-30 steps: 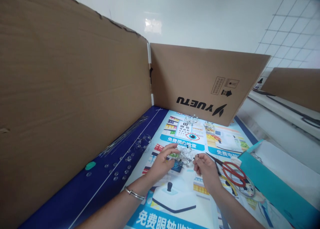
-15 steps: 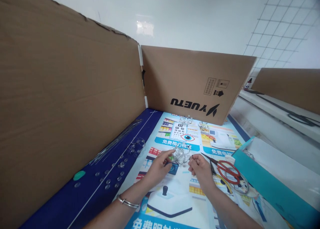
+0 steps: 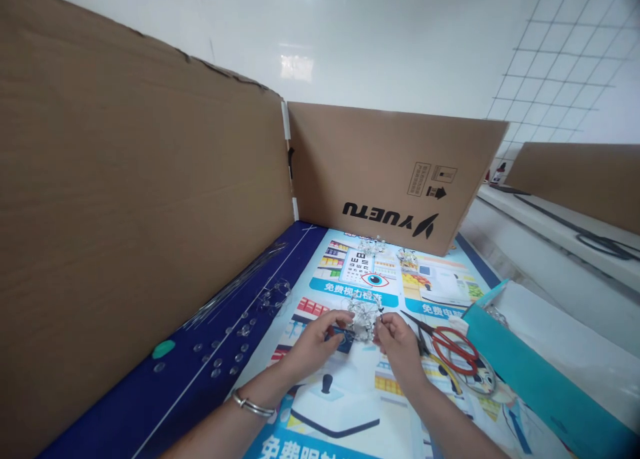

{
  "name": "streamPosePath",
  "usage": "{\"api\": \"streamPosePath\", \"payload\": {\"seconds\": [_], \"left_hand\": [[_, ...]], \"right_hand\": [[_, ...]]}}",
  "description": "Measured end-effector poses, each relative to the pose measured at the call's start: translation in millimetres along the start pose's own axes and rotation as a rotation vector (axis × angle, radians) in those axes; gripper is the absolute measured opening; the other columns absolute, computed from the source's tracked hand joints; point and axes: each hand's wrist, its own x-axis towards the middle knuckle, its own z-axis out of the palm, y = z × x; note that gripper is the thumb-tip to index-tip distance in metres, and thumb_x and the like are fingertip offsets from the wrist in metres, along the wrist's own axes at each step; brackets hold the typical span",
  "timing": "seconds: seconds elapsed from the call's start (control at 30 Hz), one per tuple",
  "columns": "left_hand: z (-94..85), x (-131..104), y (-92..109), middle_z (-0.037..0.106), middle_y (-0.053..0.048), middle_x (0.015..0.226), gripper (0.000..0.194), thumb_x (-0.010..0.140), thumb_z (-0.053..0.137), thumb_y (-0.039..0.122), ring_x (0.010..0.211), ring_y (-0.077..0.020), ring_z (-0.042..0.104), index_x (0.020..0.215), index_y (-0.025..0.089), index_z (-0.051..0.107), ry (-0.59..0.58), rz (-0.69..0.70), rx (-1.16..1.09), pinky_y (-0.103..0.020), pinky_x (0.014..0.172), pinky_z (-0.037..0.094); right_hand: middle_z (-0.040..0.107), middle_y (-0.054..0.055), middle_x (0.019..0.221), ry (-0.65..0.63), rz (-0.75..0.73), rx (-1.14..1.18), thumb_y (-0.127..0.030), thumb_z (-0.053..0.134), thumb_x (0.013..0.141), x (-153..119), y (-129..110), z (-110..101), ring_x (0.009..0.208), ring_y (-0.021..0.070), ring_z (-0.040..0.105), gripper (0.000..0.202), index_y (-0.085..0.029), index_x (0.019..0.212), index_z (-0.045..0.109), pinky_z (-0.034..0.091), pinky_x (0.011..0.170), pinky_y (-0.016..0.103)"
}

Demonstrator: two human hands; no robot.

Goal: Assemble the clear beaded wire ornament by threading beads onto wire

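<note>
A tangled piece of silvery wire with clear beads (image 3: 364,314) is between my two hands over the printed sheet. My left hand (image 3: 320,344), with a silver bangle at the wrist, has its curled fingers on the piece's left side. At the right side, my right hand (image 3: 400,349) pinches the edge of the same piece between thumb and fingertips. Fine wire at the fingertips is too small to make out. Just right of that hand lie red-handled scissors (image 3: 455,350), over a yellow-handled tool (image 3: 447,372) and a round spool (image 3: 483,375).
Loose clear beads (image 3: 217,363), a green piece (image 3: 163,349) and a bundle of straight wires (image 3: 235,282) lie at left. More beaded wire pieces (image 3: 371,247) sit at the back. Cardboard panels (image 3: 320,159) wall the left and back. A teal box (image 3: 530,365) stands right.
My right hand has shifted slightly left, in against the beaded wire piece. My left fingers have closed a little at its left side. The view has tilted slightly.
</note>
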Motion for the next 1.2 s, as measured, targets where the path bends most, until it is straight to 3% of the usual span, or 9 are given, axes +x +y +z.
{"api": "streamPosePath", "payload": {"seconds": [0.23, 0.8, 1.2], "left_hand": [[-1.5, 0.2, 10.4, 0.057, -0.006, 0.118, 0.020, 0.075, 0.051, 0.005, 0.099, -0.0190, 0.056, 0.087, 0.021, 0.055, 0.049, 0.011, 0.069, -0.028, 0.075, 0.042], [-3.7, 1.6, -0.5, 0.063, -0.006, 0.106, 0.005, 0.080, 0.052, 0.018, 0.111, -0.0236, 0.051, 0.076, 0.020, 0.055, 0.214, -0.030, 0.031, -0.031, 0.086, 0.040], [-2.9, 1.5, -6.5, 0.059, -0.007, 0.106, 0.007, 0.083, 0.054, 0.019, 0.108, -0.0233, 0.051, 0.076, 0.018, 0.053, 0.206, -0.034, -0.229, -0.031, 0.089, 0.035]], "right_hand": [[0.058, 0.000, 0.064, 0.029, -0.054, 0.013, -0.039, 0.058, 0.078, -5.1, -2.7, 0.9, 0.053, 0.0113, 0.048, 0.020, -0.019, 0.080, 0.055, 0.038, 0.047, 0.021], [0.057, -0.001, 0.065, 0.004, -0.070, -0.014, -0.034, 0.055, 0.082, -11.6, -6.8, 2.2, 0.060, 0.0130, 0.051, 0.015, -0.019, 0.079, 0.053, 0.039, 0.051, 0.021], [0.056, -0.001, 0.065, -0.045, -0.073, -0.052, -0.033, 0.054, 0.082, -13.1, -4.9, 4.8, 0.062, 0.0140, 0.054, 0.014, -0.019, 0.079, 0.052, 0.038, 0.050, 0.020]]}}
